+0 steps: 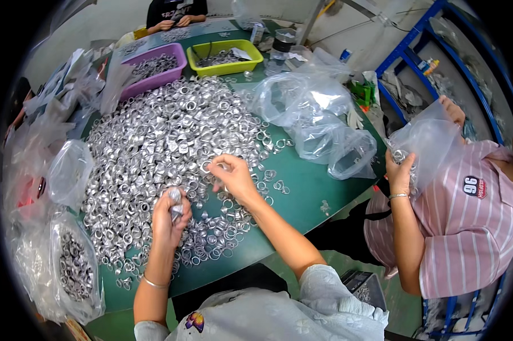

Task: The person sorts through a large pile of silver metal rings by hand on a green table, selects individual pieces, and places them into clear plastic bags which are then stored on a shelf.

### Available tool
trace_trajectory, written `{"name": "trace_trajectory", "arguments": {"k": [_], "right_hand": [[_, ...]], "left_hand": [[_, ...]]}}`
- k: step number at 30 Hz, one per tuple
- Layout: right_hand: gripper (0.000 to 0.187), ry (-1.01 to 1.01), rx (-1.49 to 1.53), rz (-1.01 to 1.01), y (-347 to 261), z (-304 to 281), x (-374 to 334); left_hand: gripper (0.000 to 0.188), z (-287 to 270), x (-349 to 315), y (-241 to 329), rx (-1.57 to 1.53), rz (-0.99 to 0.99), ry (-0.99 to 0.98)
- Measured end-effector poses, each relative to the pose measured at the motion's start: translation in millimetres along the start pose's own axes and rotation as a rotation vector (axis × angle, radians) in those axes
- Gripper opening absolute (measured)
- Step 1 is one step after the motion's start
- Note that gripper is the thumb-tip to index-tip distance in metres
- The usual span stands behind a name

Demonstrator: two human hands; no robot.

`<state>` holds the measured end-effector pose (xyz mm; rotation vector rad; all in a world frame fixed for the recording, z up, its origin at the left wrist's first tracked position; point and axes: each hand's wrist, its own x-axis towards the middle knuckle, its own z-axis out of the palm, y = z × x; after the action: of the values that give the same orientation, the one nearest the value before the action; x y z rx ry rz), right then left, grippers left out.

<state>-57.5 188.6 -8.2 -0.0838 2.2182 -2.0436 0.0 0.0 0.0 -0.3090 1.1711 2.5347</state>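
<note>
A wide heap of silvery metal rings (148, 136) covers much of the green table (302, 196). Over the near part of the heap, my left hand (170, 219) is closed around several metal rings (176, 204), stacked between thumb and fingers. My right hand (236, 179) is just to its right, thumb and forefinger pinched at a single bright ring (206, 166). Its other fingers curl over the heap. Loose rings (214, 238) lie scattered on the table between my forearms.
A purple basin (154, 82) and a yellow-green basin (228, 67), both holding metal pieces, stand behind the heap. Clear plastic bags (307, 108) lie at the right; a bag of rings (74, 267) sits at the left. A co-worker (455, 221) at right holds a bag; another person (177, 14) is across.
</note>
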Motion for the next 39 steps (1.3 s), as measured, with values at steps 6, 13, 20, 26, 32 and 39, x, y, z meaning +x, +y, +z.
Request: {"name": "trace_trajectory", "arguments": {"k": [6,13,20,26,32,39], "right_hand": [[0.009,-0.083,0.896,0.145,-17.8,10.7,-42.8],[0.011,0.308,0.565,-0.259,-6.9,62.1,-80.6],[0.027,0.255,-0.052,-0.555,-14.0,58.0,-98.5],[0.029,0.309,-0.035,-0.556,-18.4,65.8,-108.6],[0.023,0.221,0.4,-0.213,-15.1,61.9,-117.2],[0.031,0.155,1.285,0.404,-6.2,40.0,-114.8]], "left_hand": [[0.037,30.6,-25.3,-30.7,-0.369,-0.068,0.074],[0.031,52.2,-29.1,-75.0,-0.344,0.247,0.159],[0.045,51.2,-34.5,-66.0,-0.098,0.352,0.077],[0.044,65.3,-45.5,-55.0,0.198,0.516,0.088],[0.044,61.8,-51.1,-62.0,0.914,0.805,0.151],[0.044,76.9,-52.3,-58.4,1.376,0.909,0.066]]}}
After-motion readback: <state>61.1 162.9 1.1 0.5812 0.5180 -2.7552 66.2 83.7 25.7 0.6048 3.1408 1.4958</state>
